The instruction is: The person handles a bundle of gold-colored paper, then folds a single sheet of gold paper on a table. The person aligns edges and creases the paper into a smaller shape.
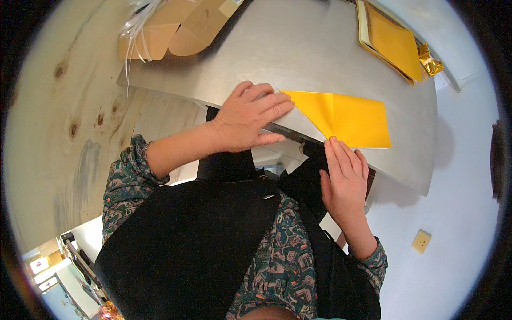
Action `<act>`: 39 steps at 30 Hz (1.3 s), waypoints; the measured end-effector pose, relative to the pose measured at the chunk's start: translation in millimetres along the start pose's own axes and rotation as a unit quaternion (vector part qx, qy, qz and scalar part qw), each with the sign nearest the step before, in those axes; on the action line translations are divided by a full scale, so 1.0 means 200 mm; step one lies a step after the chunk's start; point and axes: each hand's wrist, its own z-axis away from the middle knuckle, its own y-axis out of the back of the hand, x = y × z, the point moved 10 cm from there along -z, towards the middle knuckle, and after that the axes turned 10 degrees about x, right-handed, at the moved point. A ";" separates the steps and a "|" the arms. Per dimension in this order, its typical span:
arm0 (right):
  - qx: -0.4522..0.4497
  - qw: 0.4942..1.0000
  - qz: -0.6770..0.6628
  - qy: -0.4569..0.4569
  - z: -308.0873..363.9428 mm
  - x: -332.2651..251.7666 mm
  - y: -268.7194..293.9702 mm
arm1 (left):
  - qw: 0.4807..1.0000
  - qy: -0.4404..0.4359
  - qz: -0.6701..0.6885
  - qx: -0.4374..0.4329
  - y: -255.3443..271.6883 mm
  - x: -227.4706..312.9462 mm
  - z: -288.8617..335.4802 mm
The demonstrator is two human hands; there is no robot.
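A yellow sheet of paper (358,121) lies on the grey metal tabletop (277,58), close to its near edge. Its left part is folded over on a slant, with a vertical crease beside it. My left hand (246,116) rests its stretched fingers at the paper's left tip, thumb held apart. On the lower edge, by the foot of the crease, my right hand (345,178) touches the paper with straight fingertips. Neither hand is wrapped round anything. The fingers of my left hand hide part of the left tip.
A stack of yellow paper (392,42) lies at the far right, with a crumpled shiny gold piece (429,61) beside it. At the far left are an opened brown cardboard box (186,32) and white strings (137,32). A plywood surface (80,112) borders the table's left; a white wall (453,154) its right.
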 end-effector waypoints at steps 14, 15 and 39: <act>-0.001 1.000 -0.005 -0.013 -0.05 0.01 0.04 | 0.998 -0.026 0.012 0.060 0.05 -0.07 -0.07; 0.004 1.000 0.000 -0.010 -0.07 0.02 0.05 | 0.997 -0.028 0.029 0.058 0.05 -0.07 -0.07; -0.060 0.995 0.054 -0.060 -0.56 0.34 -0.07 | 0.964 -0.126 0.233 0.004 -0.26 0.95 -0.52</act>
